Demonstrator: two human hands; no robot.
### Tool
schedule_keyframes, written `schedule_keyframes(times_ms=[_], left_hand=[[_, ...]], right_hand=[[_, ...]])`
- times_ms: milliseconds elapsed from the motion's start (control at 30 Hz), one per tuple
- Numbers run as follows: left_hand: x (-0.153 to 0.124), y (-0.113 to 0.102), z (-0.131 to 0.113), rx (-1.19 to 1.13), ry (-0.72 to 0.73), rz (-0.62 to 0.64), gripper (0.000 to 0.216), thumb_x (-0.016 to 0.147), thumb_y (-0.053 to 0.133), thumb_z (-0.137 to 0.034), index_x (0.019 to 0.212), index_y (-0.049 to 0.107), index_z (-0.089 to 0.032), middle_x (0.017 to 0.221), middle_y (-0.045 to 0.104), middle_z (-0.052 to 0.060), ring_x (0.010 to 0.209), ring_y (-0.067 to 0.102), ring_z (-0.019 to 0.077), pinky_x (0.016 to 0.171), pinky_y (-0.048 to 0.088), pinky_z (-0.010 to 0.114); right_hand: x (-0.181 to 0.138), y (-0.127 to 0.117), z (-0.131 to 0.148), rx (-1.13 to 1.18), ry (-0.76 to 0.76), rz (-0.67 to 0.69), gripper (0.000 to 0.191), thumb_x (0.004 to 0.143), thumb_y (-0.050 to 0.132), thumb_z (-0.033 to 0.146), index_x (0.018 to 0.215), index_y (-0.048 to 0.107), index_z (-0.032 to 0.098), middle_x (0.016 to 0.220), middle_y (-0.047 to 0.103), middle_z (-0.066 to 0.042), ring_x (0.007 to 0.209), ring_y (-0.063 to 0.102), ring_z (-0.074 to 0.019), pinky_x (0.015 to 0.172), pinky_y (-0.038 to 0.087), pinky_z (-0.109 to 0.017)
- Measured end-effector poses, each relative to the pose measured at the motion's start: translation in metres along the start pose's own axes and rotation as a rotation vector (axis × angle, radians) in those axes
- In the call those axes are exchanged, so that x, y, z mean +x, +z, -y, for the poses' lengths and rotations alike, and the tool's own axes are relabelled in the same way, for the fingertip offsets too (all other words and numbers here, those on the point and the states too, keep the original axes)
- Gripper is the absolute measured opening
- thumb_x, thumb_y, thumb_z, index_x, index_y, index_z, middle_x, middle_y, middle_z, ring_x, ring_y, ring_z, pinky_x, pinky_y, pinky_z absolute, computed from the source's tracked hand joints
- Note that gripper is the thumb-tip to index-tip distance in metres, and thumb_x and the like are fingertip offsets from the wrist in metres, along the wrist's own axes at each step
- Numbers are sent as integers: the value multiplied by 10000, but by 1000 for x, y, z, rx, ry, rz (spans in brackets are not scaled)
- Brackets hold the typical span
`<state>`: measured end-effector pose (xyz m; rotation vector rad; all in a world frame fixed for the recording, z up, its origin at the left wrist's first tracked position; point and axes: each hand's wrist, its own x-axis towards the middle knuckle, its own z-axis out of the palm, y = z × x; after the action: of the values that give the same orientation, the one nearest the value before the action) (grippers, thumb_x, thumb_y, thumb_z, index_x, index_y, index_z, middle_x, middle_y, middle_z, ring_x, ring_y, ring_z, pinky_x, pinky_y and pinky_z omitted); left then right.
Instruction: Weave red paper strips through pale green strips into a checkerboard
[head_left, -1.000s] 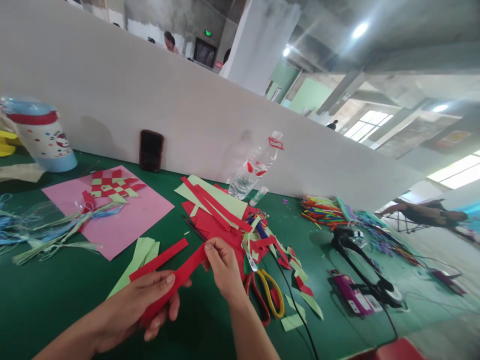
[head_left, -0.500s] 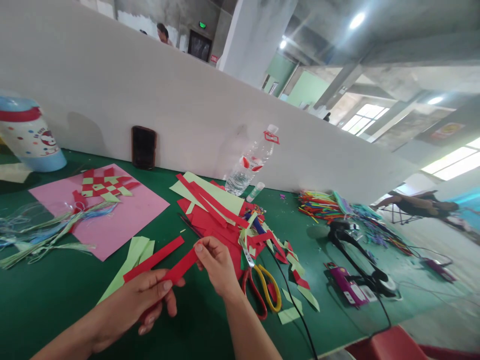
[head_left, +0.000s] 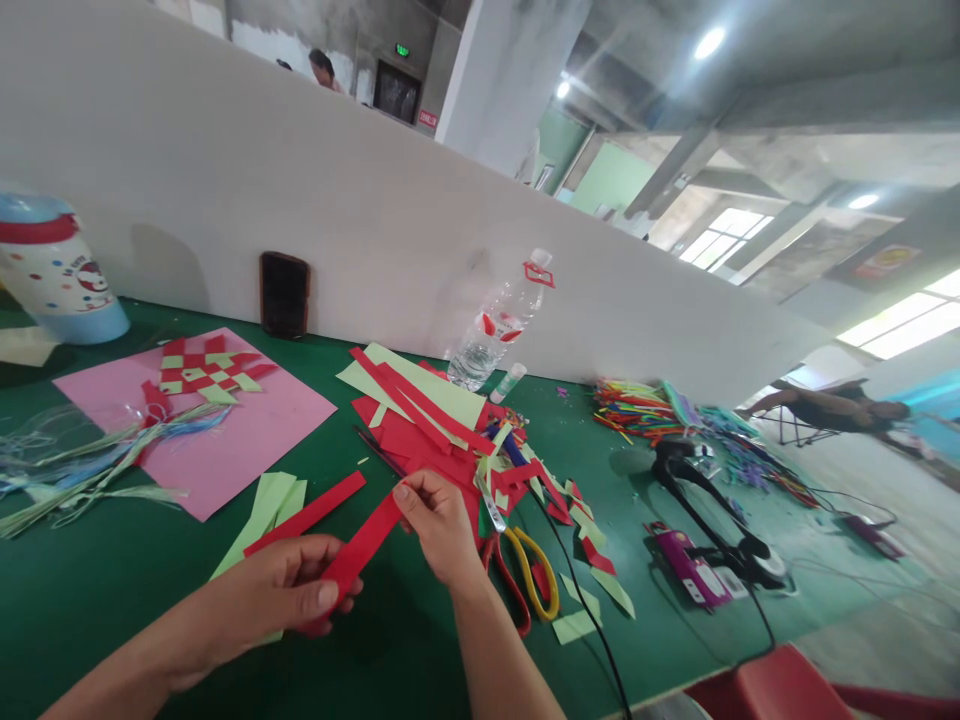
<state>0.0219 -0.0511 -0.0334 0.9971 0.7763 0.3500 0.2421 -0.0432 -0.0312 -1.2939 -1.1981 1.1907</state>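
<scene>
A red paper strip (head_left: 367,545) is stretched between my two hands. My left hand (head_left: 289,590) pinches its lower end, thumb on top. My right hand (head_left: 435,525) grips the upper end between thumb and fingers. Another red strip (head_left: 315,512) lies on the green table just beyond my left hand, beside pale green strips (head_left: 274,510). Scissors with red and yellow handles (head_left: 551,590) rest right of my right wrist. Behind my right hand is a pile of red paper (head_left: 409,445) with pale green paper and strips on it.
A woven red-and-green paper piece (head_left: 206,368) sits on a pink sheet (head_left: 255,440) with stringy fibres. Along the wall stand a cup (head_left: 60,270), a phone (head_left: 285,295), a water bottle (head_left: 495,330) and a glue stick (head_left: 508,383). A black cable (head_left: 581,590) crosses near the scissors.
My left hand has slid down and left along the red strip, so more of it shows between my hands. My right hand has barely moved.
</scene>
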Motion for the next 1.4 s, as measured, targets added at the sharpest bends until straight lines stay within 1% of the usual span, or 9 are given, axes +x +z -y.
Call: schedule_keyframes(times_ms=[100,233,367,600,833,1000,1133,1267,1400], left_hand=[[0,4,-1,3,-20,-79,533,735,672,-722,835,641,-199,849,738,38,795,687,194,724,536,312],[2,7,3,105,-48,-47,500,753,674,-686,751,547,-203,674,687,-11,570,633,137,575,491,264],[5,6,7,131,-61,-30,478,764,674,-658,815,508,-213,700,673,-25,561,635,126,529,481,240],[7,3,9,195,-61,-37,477,759,658,-650,769,451,-220,732,667,-26,448,567,83,413,397,204],[6,1,8,254,-62,-60,465,782,594,-667,759,454,-225,737,667,-26,409,504,67,394,347,205],[-1,-12,-5,460,10,-250,373,853,527,-592,780,529,-226,672,643,-38,429,441,82,446,299,224],[-8,-35,-15,718,115,-473,379,892,451,-568,729,544,-239,614,622,-22,523,528,156,533,354,269],[-13,-55,-17,983,165,-710,293,891,421,-476,798,585,-252,649,654,4,596,602,219,561,355,302],[-12,-63,-11,1209,240,-737,310,902,401,-372,706,601,-240,708,689,49,763,639,259,621,399,322]], right_hand=[[-1,2,1,-18,9,25,424,808,690,584,722,576,184,530,464,63,488,409,-85,468,312,-208],[-1,1,1,-23,-1,3,412,809,690,575,732,583,185,545,465,62,497,424,-88,479,326,-209],[2,-3,-2,-23,-23,-33,388,827,683,547,732,576,186,559,470,58,498,425,-88,489,322,-215],[4,-8,-4,-55,-59,-38,432,855,629,598,736,587,185,567,471,49,504,442,-98,495,345,-222],[5,-5,-13,-161,-111,-89,448,897,556,611,724,571,198,570,472,38,510,456,-112,492,381,-228],[9,-7,-16,-346,-132,-112,416,950,481,548,917,669,178,680,609,-12,580,568,-147,522,457,-243],[24,-23,-3,-604,-188,-149,327,976,474,362,1179,654,179,1084,699,-101,931,652,-215,801,533,-334],[57,-39,10,-899,-188,-142,314,910,538,134,1189,676,171,1258,656,-132,1243,529,-281,1097,373,-445],[83,-43,9,-1124,-86,-120,300,884,603,72,1170,675,120,1217,665,-180,1250,524,-323,1098,370,-471]])
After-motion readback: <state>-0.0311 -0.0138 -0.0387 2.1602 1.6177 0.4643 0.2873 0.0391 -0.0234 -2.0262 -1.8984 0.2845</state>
